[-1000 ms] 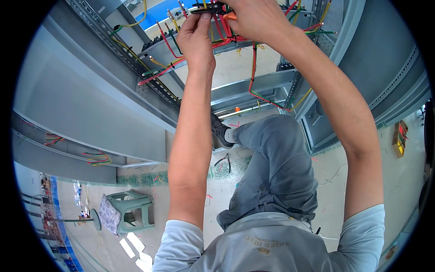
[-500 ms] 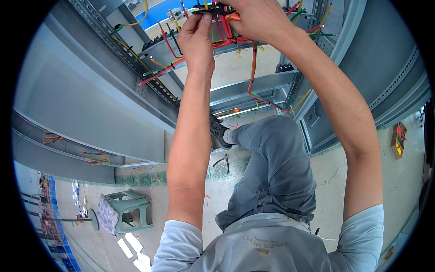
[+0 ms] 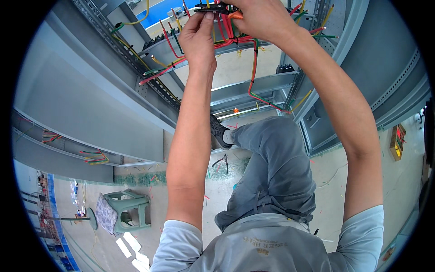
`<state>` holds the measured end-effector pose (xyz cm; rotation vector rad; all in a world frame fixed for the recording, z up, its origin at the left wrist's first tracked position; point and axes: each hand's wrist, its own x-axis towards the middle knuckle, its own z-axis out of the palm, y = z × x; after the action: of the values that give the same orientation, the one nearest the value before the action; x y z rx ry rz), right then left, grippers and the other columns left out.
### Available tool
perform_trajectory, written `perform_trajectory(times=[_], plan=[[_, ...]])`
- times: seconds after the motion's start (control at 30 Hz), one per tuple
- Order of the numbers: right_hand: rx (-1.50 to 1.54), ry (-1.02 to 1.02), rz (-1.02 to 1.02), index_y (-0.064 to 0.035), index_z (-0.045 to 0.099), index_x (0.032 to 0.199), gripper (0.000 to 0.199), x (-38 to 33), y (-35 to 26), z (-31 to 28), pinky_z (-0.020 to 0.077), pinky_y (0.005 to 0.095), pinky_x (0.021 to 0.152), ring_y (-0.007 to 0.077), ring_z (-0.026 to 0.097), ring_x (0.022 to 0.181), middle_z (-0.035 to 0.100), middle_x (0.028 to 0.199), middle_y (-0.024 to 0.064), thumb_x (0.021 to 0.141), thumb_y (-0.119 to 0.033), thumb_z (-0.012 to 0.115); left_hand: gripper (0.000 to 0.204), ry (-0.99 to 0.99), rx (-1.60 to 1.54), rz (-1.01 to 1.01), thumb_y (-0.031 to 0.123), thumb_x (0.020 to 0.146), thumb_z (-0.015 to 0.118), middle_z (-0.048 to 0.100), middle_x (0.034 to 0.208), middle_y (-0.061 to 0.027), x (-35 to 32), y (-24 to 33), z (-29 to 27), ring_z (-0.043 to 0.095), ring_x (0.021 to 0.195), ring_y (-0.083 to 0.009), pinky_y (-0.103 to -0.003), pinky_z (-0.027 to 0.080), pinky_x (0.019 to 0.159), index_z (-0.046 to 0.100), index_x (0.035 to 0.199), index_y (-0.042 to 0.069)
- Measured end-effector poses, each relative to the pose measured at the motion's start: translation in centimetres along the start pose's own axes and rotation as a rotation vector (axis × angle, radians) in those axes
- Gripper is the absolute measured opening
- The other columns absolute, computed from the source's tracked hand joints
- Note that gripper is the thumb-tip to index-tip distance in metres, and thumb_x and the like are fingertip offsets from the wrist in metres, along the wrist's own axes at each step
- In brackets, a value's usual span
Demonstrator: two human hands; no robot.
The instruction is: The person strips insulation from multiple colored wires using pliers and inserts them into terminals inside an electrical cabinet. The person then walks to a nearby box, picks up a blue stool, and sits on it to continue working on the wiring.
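At the top edge, my right hand (image 3: 265,20) is closed around wire strippers (image 3: 216,8) with a black head and orange on the handle. The black jaws lie across a yellow wire (image 3: 208,3). My left hand (image 3: 198,38) is closed just below the jaws, thumb and fingertips pinching the yellow wire; its fingertips partly hide the wire. Right behind the tool, a bundle of red wires (image 3: 229,28) rises from a harness. Loose red and green wire ends (image 3: 171,38) stand up left of my left hand.
A grey metal cabinet frame (image 3: 253,84) surrounds the wiring, with a wide panel (image 3: 90,104) on the left. Pliers (image 3: 220,163) lie on the floor among wire scraps. A green stool (image 3: 129,211) stands at lower left, a box (image 3: 398,143) at far right.
Both hands and the wire strippers have shifted very slightly right. The grips look the same.
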<state>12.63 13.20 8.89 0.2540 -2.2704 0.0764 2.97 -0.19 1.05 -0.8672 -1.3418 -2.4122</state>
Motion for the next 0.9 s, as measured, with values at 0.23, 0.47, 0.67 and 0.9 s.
perform_trajectory(times=[0.23,0.47,0.67,0.9], plan=[[-0.035,-0.003,0.0,-0.0075,0.072,0.115,0.034,0.1,-0.2,0.0,0.0551,0.0495,0.078,0.0399,0.068,0.088,0.07,0.091,0.0218,0.083,-0.018,0.066,0.023,0.001,-0.004,-0.007,0.01,0.097,0.071,0.074,0.102,-0.0044,0.0,0.0,-0.1,0.061,0.092,-0.0089,-0.025,0.047,0.084,0.073,0.116,-0.002],[-0.077,-0.013,0.0,-0.0085,0.072,0.115,0.032,0.1,-0.4,-0.4,0.055,0.0492,0.077,0.0389,0.069,0.087,0.069,0.09,0.0211,0.084,-0.017,0.065,0.024,0.015,-0.028,-0.019,0.01,0.096,0.072,0.073,0.103,-0.0041,0.0,0.1,0.0,0.062,0.093,-0.0091,-0.025,0.047,0.084,0.073,0.117,-0.002],[-0.187,0.017,-0.082,-0.0109,0.072,0.11,0.029,0.2,0.1,-0.3,0.0552,0.0487,0.071,0.0377,0.069,0.081,0.069,0.086,0.0191,0.083,-0.019,0.066,0.024,0.012,0.003,-0.028,0.012,0.097,0.072,0.073,0.102,-0.0039,0.0,0.1,0.0,0.062,0.093,-0.0096,-0.026,0.048,0.083,0.073,0.117,-0.002],[-0.006,0.513,0.41,-0.0047,0.066,0.11,0.024,7.1,7.6,-3.6,0.0551,0.0416,0.074,0.0315,0.068,0.079,0.066,0.084,0.0152,0.092,-0.021,0.062,0.03,-0.057,0.052,0.038,0.018,0.099,0.07,0.073,0.113,-0.0067,0.4,-0.4,0.6,0.064,0.096,-0.0113,-0.027,0.05,0.086,0.069,0.122,-0.001]])
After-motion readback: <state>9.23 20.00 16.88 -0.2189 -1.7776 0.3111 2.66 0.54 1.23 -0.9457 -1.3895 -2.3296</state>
